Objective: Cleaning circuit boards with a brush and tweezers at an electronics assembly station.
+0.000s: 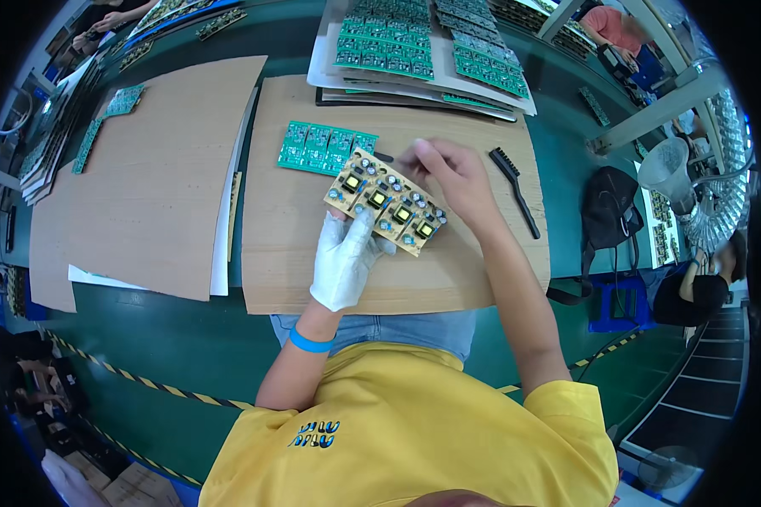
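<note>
Your yellow shirt (pixel 414 431) fills the bottom of the view, with a blue wristband (pixel 309 342) on your left forearm just above it. Your left hand (pixel 347 258), in a white glove, has its grip closed on the near edge of a tan circuit board panel (pixel 386 203), fingers under and around that edge. The panel carries yellow transformers and dark capacitors in a row and sits tilted over the brown cardboard sheet (pixel 448 270) on the green worktop (pixel 186 338). Your bare right hand (pixel 452 173) rests at the panel's far corner, thumb and forefinger pinched narrow; you cannot tell from here what, if anything, sits between them. Just beyond the panel lies a green circuit board panel (pixel 321 146), flat on the cardboard. A black brush (pixel 516 190) lies to the right of your right hand, near it but apart. Stacks of green boards (pixel 423 42) sit at the far edge, and a second cardboard sheet (pixel 144 177) lies to the left.
</note>
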The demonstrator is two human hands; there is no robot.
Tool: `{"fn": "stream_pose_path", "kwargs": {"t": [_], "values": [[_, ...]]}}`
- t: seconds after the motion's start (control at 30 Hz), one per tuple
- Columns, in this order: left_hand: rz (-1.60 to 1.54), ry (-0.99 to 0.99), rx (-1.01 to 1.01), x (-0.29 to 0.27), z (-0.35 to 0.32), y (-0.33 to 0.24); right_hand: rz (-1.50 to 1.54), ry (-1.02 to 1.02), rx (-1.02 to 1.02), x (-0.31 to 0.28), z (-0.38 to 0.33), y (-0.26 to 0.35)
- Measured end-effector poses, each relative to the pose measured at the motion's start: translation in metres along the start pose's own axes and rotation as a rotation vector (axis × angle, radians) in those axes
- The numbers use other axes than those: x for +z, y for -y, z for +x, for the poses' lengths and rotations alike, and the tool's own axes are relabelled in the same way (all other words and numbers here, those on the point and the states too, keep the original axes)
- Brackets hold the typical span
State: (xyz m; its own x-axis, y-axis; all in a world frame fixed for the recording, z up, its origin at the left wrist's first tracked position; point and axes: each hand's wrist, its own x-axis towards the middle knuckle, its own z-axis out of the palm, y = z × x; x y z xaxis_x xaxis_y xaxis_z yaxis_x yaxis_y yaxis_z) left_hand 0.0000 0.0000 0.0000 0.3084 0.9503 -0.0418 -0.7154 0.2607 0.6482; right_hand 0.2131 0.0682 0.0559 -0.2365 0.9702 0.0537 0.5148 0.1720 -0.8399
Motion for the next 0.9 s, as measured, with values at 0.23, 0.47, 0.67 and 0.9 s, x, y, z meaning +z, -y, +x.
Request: {"fn": "stream_pose_path", "kwargs": {"t": [0.23, 0.47, 0.67, 0.9], "values": [[0.294, 0.044, 0.041, 0.025, -0.004, 0.002, 0.646, 0.199, 0.192, -0.018, -0.073, 0.017], [0.542, 0.037, 0.002, 0.072, -0.003, -0.002, 0.684, 0.352, 0.166, -0.058, -0.106, 0.019], [1.110, 0.061, 0.311, 0.145, -0.030, -0.055, 0.143, 0.004, -0.200, -0.106, -0.132, 0.042], [1.451, 0.289, 0.656, 0.220, -0.022, -0.106, -0.284, -0.132, -0.246, -0.117, -0.150, 0.001]]}}
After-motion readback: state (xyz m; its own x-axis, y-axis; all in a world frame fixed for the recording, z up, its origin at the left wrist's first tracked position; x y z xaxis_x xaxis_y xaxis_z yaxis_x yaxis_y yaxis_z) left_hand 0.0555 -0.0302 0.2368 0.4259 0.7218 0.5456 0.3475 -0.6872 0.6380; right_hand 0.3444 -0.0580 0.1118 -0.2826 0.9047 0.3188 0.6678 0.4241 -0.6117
